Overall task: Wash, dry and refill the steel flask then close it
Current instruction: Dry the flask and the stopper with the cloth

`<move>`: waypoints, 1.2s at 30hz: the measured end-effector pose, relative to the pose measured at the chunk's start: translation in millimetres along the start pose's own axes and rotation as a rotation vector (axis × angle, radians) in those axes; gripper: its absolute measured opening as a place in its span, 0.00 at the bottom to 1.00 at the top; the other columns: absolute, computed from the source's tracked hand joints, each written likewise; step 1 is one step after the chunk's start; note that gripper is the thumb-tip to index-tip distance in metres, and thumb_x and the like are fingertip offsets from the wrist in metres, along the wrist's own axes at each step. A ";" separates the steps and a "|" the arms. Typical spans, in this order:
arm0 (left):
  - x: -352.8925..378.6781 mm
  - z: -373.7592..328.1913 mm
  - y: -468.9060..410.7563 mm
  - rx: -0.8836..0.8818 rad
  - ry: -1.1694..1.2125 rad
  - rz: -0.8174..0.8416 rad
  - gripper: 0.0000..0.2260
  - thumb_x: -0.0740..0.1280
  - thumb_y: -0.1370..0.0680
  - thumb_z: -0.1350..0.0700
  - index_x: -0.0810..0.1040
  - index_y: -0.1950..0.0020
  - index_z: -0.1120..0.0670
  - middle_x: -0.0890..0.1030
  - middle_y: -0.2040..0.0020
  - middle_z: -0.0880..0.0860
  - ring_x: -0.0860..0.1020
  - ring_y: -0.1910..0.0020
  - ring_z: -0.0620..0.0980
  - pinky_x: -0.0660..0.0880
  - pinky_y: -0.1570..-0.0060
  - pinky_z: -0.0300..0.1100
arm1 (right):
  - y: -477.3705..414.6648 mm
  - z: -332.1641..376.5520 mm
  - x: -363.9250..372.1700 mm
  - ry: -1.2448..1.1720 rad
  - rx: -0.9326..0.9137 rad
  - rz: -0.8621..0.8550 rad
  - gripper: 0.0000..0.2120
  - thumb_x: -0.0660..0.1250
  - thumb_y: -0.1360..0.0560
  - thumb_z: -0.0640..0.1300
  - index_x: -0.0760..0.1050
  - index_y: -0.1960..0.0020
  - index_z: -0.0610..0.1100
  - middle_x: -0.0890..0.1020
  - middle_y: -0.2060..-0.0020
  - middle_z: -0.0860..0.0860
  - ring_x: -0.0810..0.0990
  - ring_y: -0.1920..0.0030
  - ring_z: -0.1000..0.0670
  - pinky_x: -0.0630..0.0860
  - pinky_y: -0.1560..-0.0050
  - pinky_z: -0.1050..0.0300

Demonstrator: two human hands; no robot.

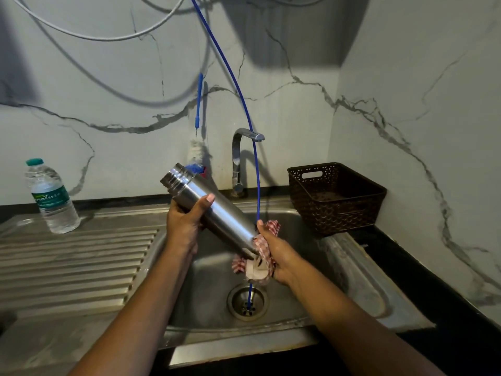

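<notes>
Steel flask (227,218) held tilted over the sink (298,221), its ridged neck end raised toward the far left and its base lowered toward the near right. The left hand (187,221) grips the upper body of the flask just below the neck, fingers curled behind it and the thumb laid across the front. The right hand (273,253) is wrapped round a red-checked cloth (261,248), which it presses against the flask's base; loose folds of cloth hang below. A thin blue cord (244,104) drops from above, passes beside the right thumb and ends at the drain (248,301). Far side: tap (237,161) and a bottle brush (199,104) hanging on the wall. Right: dark basket (336,196). Left: plastic water bottle (51,196), standing on the drainboard (81,253).
</notes>
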State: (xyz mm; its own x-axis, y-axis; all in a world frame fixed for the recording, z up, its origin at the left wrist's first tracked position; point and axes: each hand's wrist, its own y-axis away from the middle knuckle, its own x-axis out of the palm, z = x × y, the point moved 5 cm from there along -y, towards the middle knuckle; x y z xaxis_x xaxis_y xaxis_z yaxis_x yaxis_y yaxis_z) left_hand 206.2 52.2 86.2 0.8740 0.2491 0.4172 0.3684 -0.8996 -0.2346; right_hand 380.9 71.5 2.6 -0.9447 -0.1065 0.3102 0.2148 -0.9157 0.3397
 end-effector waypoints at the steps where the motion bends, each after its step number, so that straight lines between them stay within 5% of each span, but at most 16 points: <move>1: 2.3 -0.4 2.6 0.019 -0.066 0.006 0.30 0.75 0.36 0.58 0.70 0.35 0.54 0.78 0.46 0.50 0.78 0.48 0.49 0.78 0.60 0.38 | -1.2 -1.3 -4.2 0.072 0.001 -0.063 0.22 0.66 0.28 0.59 0.78 0.54 0.39 0.79 0.63 0.45 0.77 0.64 0.49 0.75 0.59 0.56; 3: 6.1 0.9 4.4 0.047 -0.153 0.013 0.26 0.75 0.32 0.61 0.70 0.38 0.52 0.77 0.48 0.48 0.78 0.51 0.45 0.77 0.58 0.38 | -2.7 0.3 -13.3 0.203 -0.022 -0.192 0.22 0.67 0.29 0.60 0.78 0.56 0.39 0.78 0.69 0.48 0.76 0.69 0.50 0.74 0.65 0.57; 6: 4.2 4.7 2.8 0.009 -0.072 -0.001 0.23 0.73 0.30 0.62 0.70 0.38 0.52 0.78 0.47 0.50 0.78 0.50 0.48 0.77 0.59 0.40 | -1.7 9.4 -24.1 0.229 -0.168 -0.312 0.29 0.73 0.37 0.62 0.77 0.51 0.38 0.82 0.63 0.44 0.81 0.64 0.46 0.79 0.59 0.51; 9: 1.1 9.0 1.3 -0.055 0.061 -0.028 0.25 0.73 0.32 0.60 0.70 0.37 0.54 0.79 0.48 0.52 0.79 0.51 0.50 0.78 0.62 0.40 | 2.1 6.1 -11.8 0.012 -0.094 -0.118 0.38 0.76 0.45 0.63 0.75 0.44 0.38 0.82 0.54 0.39 0.83 0.55 0.39 0.79 0.50 0.40; 13: 0.3 4.6 -2.5 -0.019 0.081 -0.040 0.33 0.79 0.43 0.53 0.73 0.41 0.54 0.80 0.51 0.50 0.81 0.54 0.49 0.79 0.66 0.39 | 14.5 1.7 6.7 -0.127 0.087 0.186 0.29 0.70 0.33 0.57 0.74 0.42 0.35 0.81 0.59 0.38 0.83 0.63 0.42 0.82 0.63 0.49; 17: 1.9 3.7 2.3 0.010 -0.036 -0.068 0.22 0.74 0.31 0.54 0.72 0.40 0.52 0.79 0.49 0.50 0.79 0.47 0.53 0.78 0.59 0.42 | 13.1 -7.1 6.9 -0.122 0.189 0.182 0.37 0.73 0.37 0.61 0.73 0.40 0.34 0.81 0.61 0.39 0.82 0.65 0.43 0.82 0.62 0.51; 19: 4.3 2.1 3.7 0.030 -0.086 0.000 0.28 0.75 0.34 0.49 0.70 0.37 0.50 0.78 0.46 0.50 0.78 0.45 0.52 0.78 0.53 0.46 | 12.1 -6.2 4.6 -0.123 0.201 0.185 0.38 0.73 0.37 0.61 0.73 0.39 0.34 0.81 0.62 0.39 0.82 0.65 0.44 0.81 0.60 0.51; 21: 7.5 3.5 2.4 0.017 -0.180 0.158 0.46 0.79 0.44 0.38 0.66 0.31 0.48 0.77 0.41 0.50 0.77 0.43 0.50 0.77 0.46 0.51 | 15.0 0.5 6.0 -0.191 0.166 0.239 0.36 0.71 0.33 0.62 0.73 0.39 0.34 0.81 0.61 0.39 0.82 0.66 0.44 0.82 0.58 0.48; 24: 16.9 15.6 10.4 -0.086 -0.243 0.368 0.59 0.79 0.54 0.33 0.62 0.26 0.46 0.79 0.40 0.48 0.78 0.41 0.48 0.76 0.43 0.50 | 17.0 12.1 12.6 -0.267 0.079 0.334 0.34 0.69 0.31 0.64 0.74 0.37 0.38 0.79 0.46 0.39 0.82 0.52 0.43 0.79 0.48 0.43; 27: 26.2 26.6 17.5 -0.166 -0.176 0.404 0.51 0.81 0.57 0.36 0.74 0.39 0.54 0.85 0.52 0.49 0.83 0.52 0.47 0.80 0.57 0.41 | 19.8 9.6 24.1 -0.331 0.166 0.453 0.36 0.70 0.29 0.62 0.69 0.31 0.38 0.70 0.35 0.39 0.73 0.37 0.41 0.71 0.36 0.42; 29: 27.9 28.6 17.6 -0.183 -0.158 0.368 0.48 0.81 0.57 0.37 0.75 0.42 0.55 0.85 0.53 0.51 0.84 0.55 0.49 0.79 0.60 0.40 | 16.2 3.7 26.1 -0.300 0.173 0.418 0.32 0.69 0.27 0.58 0.71 0.33 0.37 0.72 0.36 0.38 0.72 0.36 0.40 0.68 0.33 0.43; 32: 25.0 28.1 15.1 -0.161 -0.172 0.323 0.48 0.81 0.57 0.36 0.75 0.41 0.56 0.84 0.51 0.55 0.83 0.55 0.51 0.79 0.59 0.42 | 10.9 0.2 20.5 -0.178 0.083 0.275 0.20 0.65 0.23 0.53 0.78 0.42 0.38 0.79 0.44 0.36 0.80 0.46 0.38 0.79 0.48 0.41; 36: 20.9 23.3 8.3 -0.126 -0.158 0.261 0.43 0.82 0.56 0.41 0.77 0.45 0.54 0.85 0.53 0.51 0.84 0.55 0.49 0.79 0.58 0.41 | 14.5 27.3 -10.5 -0.055 -0.150 -0.085 0.15 0.65 0.24 0.44 0.76 0.42 0.35 0.82 0.50 0.36 0.82 0.51 0.37 0.80 0.51 0.45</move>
State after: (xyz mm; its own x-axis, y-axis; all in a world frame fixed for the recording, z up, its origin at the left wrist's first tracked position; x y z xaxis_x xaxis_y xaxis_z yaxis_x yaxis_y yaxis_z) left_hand 234.9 58.4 72.5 0.9758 0.0477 0.2134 0.0917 -0.9753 -0.2012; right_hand 400.7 69.9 28.5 -0.9420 -0.0089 0.3354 0.0916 -0.9685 0.2315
